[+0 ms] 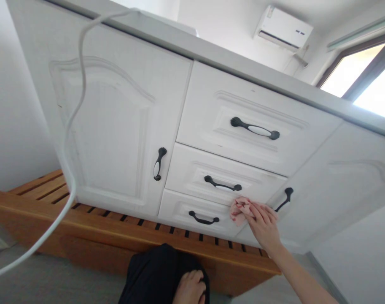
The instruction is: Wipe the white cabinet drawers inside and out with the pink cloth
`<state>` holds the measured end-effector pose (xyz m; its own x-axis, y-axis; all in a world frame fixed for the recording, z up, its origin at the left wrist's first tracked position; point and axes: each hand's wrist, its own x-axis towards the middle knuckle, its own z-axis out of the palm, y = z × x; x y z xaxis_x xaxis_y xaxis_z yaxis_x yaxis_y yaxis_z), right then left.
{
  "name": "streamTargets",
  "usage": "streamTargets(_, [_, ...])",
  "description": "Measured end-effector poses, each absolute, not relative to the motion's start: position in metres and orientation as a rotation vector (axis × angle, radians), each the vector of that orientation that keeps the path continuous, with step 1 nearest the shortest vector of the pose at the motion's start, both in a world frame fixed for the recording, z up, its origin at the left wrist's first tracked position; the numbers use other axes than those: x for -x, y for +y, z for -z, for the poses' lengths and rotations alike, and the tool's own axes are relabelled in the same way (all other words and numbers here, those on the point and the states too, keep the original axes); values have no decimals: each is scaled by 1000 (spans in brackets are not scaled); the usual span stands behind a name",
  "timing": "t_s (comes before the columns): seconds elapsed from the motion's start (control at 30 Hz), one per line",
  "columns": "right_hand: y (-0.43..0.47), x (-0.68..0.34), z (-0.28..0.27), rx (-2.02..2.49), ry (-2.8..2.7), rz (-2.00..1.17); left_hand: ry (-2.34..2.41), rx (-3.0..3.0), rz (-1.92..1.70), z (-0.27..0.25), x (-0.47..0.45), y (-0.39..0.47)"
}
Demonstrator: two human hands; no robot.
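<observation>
My right hand (pixel 263 223) presses a crumpled pink cloth (pixel 239 209) against the front of a white cabinet (pixel 110 135). Its fingers are closed on the cloth, near the right ends of the middle drawer (pixel 186 169) and the bottom drawer (pixel 176 209). Just right of the cloth is the black handle of the right door (pixel 285 198). My left hand (pixel 190 287) rests on a knee in dark trousers (pixel 160 274), fingers laid over it and holding nothing. Part of that hand is cut off by the lower frame edge.
Below the cabinet runs a slatted wooden bench (pixel 116 236). A white cable (pixel 74 185) hangs from the cabinet top across the left door. Black handles with white inlays, such as the top drawer handle (pixel 255 128), stick out. An air conditioner (pixel 284 27) and a window (pixel 353 69) are behind.
</observation>
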<state>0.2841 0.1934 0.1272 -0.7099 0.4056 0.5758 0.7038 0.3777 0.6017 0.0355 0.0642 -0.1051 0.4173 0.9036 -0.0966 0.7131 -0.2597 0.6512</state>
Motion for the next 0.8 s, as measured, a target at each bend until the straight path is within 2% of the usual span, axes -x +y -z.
streamTargets(0.13, [183, -282, -146, 988, -2128, 1143, 1374, -2077, -343, 120, -40, 68])
streamTargets(0.3, [189, -182, -202, 790, -1871, 1038, 1412, -2166, -496, 125, -40, 60])
streamTargets(0.5, [217, -76, -236, 632, -2404, 989, 1362, -2219, -492, 125, -32, 59])
streamTargets(0.63, [221, -85, -229, 575, -2459, 1029, 1350, -2168, -469, 114, -30, 59])
streamTargets(0.8, [213, -141, -229, 819, -2432, 916, 1360, -2099, -523, 96, -29, 54])
